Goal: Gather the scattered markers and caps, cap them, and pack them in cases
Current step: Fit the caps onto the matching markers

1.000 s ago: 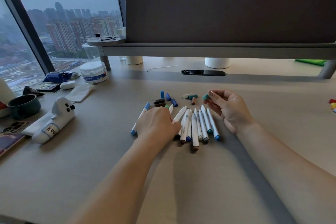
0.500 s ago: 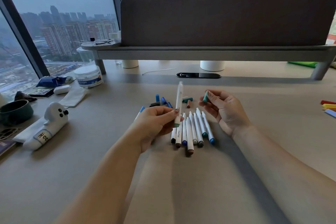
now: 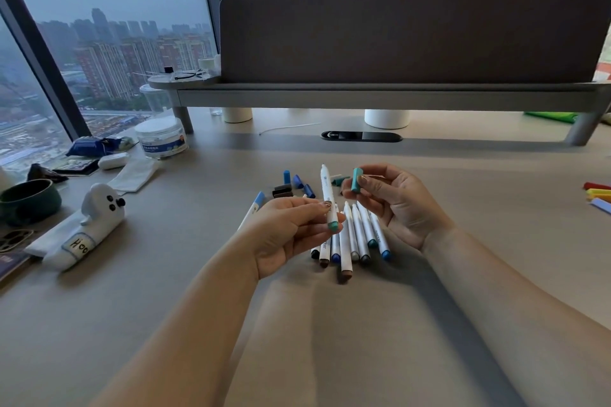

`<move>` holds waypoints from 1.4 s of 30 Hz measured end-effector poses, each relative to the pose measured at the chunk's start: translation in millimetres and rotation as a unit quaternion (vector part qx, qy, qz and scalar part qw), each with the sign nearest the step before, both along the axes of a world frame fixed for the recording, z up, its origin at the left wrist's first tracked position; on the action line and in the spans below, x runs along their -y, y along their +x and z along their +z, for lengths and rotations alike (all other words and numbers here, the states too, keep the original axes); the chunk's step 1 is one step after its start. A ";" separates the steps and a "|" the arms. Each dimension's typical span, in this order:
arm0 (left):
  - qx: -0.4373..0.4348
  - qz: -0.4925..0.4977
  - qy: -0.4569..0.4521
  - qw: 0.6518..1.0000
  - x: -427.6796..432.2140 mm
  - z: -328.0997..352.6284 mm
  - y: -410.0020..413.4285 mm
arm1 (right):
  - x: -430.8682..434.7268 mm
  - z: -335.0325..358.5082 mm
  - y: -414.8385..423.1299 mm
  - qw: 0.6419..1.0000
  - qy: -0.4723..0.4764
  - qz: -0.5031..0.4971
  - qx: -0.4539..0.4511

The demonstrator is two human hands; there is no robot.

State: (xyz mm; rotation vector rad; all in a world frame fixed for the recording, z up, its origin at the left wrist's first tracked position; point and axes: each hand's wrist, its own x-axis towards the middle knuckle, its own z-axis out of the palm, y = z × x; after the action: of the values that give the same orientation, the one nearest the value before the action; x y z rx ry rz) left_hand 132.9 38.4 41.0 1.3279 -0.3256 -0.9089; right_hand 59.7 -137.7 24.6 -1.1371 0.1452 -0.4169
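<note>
While both hands are hovering over the grey desk (image 3: 330, 334), a white ghost-shaped pencil case (image 3: 89, 225) is lying on its side well to the left. A dark green bowl (image 3: 29, 200) is sitting further left, and a clear lidded tub (image 3: 161, 139) is standing near the window. A raised shelf with a dark partition (image 3: 396, 33) is crossing the back of the desk. Coloured markers (image 3: 598, 193) are showing at the right edge.

Obstruction: the left hand (image 3: 291, 235) is covering the far ends of some of the row of markers (image 3: 362, 235) and most of a blue-capped marker (image 3: 256, 205) slanting out to its left. Loose caps (image 3: 294, 183), blue and dark, are lying just behind this hand.

Left hand is pinching a white marker (image 3: 327, 195) near its teal end between thumb and fingertips. Its long axis is running nearly upright, leaning slightly left, with the white end pointing up and away and the teal end pointing toward the person.

Right hand (image 3: 396, 201) is pinching a teal cap (image 3: 356, 179) between thumb and forefinger, its other fingers loosely curled. The cap is standing upright, just right of the marker's upper half, and is not touching it.

The row is lying side by side below both hands, with long axes running away from the person and coloured ends nearest.
</note>
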 end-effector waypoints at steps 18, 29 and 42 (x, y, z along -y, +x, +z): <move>0.172 0.107 0.039 0.978 3.1 -2.0 3.0 | 12.1 -3.1 4.2 0.991 0.071 -0.111 0.034; 0.239 0.088 0.066 0.965 4.1 -10.2 7.3 | 13.6 -5.3 6.4 0.993 0.040 -0.107 0.029; 0.506 0.137 0.090 0.847 3.6 -20.4 6.9 | 0.2 -2.3 9.6 0.981 -0.137 -0.137 -0.006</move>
State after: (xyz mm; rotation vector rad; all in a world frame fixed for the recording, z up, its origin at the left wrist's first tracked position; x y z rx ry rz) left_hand 139.8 34.9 20.5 1.8993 -0.8439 0.0893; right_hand 69.3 -137.9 22.3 -1.3967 0.2623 -0.6907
